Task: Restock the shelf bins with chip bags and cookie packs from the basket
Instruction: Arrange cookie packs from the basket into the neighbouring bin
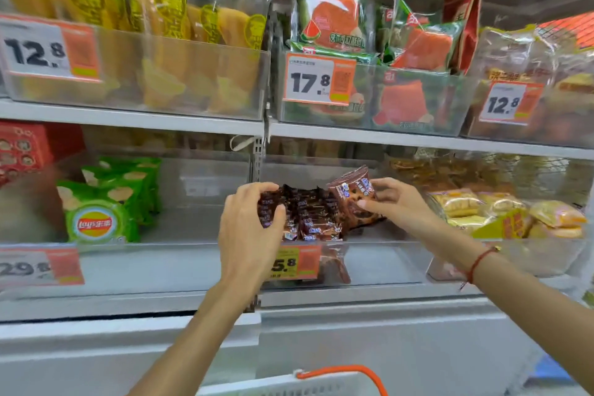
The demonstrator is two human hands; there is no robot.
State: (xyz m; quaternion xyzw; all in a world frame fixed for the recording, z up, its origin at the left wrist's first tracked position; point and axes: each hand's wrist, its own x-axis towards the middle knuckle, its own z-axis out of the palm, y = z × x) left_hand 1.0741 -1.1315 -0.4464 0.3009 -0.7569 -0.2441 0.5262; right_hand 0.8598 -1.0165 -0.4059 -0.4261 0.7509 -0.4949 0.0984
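Both hands are up at the lower shelf, inside the clear middle bin [385, 262]. The left hand [252, 219] curls its fingers around the left end of a row of brown cookie packs [308, 215]. The packs stand side by side, and the row runs from left to right. The right hand [390, 202] pinches one more brown cookie pack [352, 194] at the right end of the row. This pack stands tall and tips a little. It touches the row or sits just beside it; I cannot tell which.

So the pack is already in the bin, just left of the right hand. That hand is the nearer one. I think the next move is to push the pack left so it stands snug against the row, while the left hand keeps the row from falling.

The basket [340, 378] is down low, near the person. Green chip bags [106, 202] sit in the bin to the left.
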